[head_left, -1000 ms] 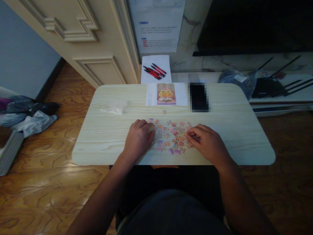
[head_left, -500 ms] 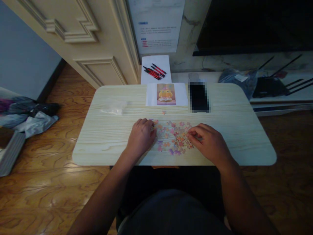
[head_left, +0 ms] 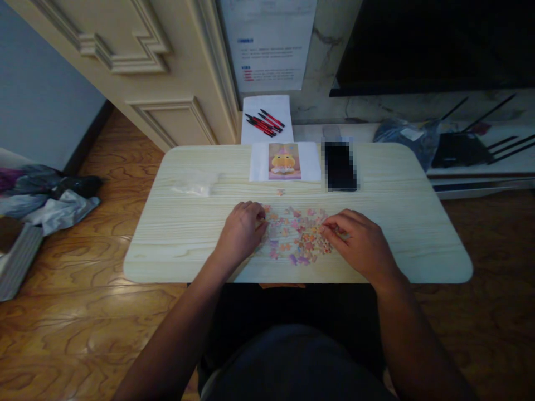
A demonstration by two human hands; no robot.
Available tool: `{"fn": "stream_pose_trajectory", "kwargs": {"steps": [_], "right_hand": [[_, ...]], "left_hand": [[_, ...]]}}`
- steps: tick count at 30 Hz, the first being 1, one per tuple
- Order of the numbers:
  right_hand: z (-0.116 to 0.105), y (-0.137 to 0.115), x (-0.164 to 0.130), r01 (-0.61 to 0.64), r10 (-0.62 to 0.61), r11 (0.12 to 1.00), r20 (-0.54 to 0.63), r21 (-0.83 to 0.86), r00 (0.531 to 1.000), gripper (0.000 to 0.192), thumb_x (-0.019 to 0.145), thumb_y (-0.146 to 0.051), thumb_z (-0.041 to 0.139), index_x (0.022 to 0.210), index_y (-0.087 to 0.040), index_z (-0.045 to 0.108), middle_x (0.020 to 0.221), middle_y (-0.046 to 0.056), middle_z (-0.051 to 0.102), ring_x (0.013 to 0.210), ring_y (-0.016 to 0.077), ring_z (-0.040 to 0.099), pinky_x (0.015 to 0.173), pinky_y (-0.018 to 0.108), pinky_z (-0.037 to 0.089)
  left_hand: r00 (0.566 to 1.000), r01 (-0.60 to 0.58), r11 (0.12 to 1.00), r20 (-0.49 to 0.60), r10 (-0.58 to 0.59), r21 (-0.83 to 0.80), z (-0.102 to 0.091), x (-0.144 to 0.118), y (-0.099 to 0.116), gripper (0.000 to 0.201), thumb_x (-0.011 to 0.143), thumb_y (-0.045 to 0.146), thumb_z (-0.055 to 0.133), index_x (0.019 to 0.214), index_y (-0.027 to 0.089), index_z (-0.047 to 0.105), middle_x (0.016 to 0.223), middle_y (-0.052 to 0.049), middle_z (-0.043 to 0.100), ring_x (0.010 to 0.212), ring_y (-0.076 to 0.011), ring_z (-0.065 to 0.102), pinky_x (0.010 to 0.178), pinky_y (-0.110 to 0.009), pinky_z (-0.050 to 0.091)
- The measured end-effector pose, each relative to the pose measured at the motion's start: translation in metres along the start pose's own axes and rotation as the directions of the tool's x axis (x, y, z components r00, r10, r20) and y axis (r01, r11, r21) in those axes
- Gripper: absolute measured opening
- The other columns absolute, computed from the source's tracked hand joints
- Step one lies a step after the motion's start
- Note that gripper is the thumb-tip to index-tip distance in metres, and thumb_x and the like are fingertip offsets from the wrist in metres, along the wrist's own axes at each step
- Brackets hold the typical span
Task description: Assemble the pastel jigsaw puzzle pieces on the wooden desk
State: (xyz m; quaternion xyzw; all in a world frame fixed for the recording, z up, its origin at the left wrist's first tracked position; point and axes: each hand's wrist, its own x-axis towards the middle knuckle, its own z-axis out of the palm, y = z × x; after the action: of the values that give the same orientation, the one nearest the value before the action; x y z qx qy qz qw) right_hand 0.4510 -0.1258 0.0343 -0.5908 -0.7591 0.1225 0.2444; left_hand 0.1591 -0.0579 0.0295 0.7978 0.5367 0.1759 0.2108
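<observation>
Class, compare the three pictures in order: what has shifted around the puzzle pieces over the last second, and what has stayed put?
Very little. The left hand crept slightly up and right along the edge of the puzzle pieces; the right hand edged slightly right and nearer, fingers curled at the pile's right edge. Whether either holds a piece is unclear. The picture card, phone, plastic bag and pens stayed where they were.

Puzzle pieces: too small to tell shapes or prints; those under the left hand and right hand hidden. Fingertips of both hands curled under, so any grip on a piece cannot be told. Dark flat object: pixelated, identity unclear. Wall sheet: text unreadable, top cut by the frame edge. Grey item on the floor: cut off at the left edge.
</observation>
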Motion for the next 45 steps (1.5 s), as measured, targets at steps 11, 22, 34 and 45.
{"fn": "stream_pose_trajectory", "kwargs": {"steps": [11,22,34,45], "right_hand": [[-0.009,-0.014,0.025,0.092,-0.099,0.989,0.052,0.115,0.994,0.012,0.104,-0.026,0.067,0.097,-0.024,0.076,0.094,0.005,0.077,0.087,0.0242,0.072,0.083,0.038,0.055],[0.017,-0.044,0.072,0.195,-0.209,0.977,0.193,0.089,0.959,0.014,0.1,-0.029,0.082,0.111,-0.023,0.078,0.109,0.007,0.084,0.099,0.0252,0.077,0.089,0.036,0.054],[0.02,-0.045,0.084,0.192,-0.201,0.979,0.15,0.069,0.968,0.011,0.1,-0.03,0.081,0.108,-0.023,0.079,0.106,0.006,0.086,0.094,0.0243,0.078,0.087,0.036,0.054],[0.02,-0.024,0.093,0.156,-0.154,0.988,0.196,0.004,0.969,0.012,0.101,-0.027,0.076,0.107,-0.022,0.084,0.104,0.007,0.087,0.094,0.0253,0.08,0.086,0.038,0.056]], "left_hand": [[0.978,0.199,0.756,0.079,-0.192,-0.624,-0.007,0.004,-0.001,0.015,0.082,0.021,0.075,0.096,0.017,0.078,0.073,-0.001,0.077,0.062,-0.016,0.071,0.06,-0.027,0.054],[0.94,0.321,0.577,0.177,-0.291,-0.751,-0.015,0.013,0.012,0.016,0.076,0.023,0.084,0.089,0.014,0.082,0.079,-0.007,0.084,0.068,-0.0182,0.078,0.063,-0.028,0.063],[0.928,0.356,0.456,0.248,-0.28,-0.816,-0.013,0.019,0.012,0.016,0.076,0.024,0.087,0.088,0.014,0.081,0.081,-0.009,0.084,0.075,-0.0214,0.083,0.067,-0.03,0.067],[0.994,0.092,0.889,-0.008,-0.107,-0.448,-0.008,0.021,-0.006,0.013,0.088,0.025,0.074,0.09,0.018,0.085,0.082,-0.007,0.083,0.069,-0.0184,0.073,0.069,-0.033,0.06]]}}
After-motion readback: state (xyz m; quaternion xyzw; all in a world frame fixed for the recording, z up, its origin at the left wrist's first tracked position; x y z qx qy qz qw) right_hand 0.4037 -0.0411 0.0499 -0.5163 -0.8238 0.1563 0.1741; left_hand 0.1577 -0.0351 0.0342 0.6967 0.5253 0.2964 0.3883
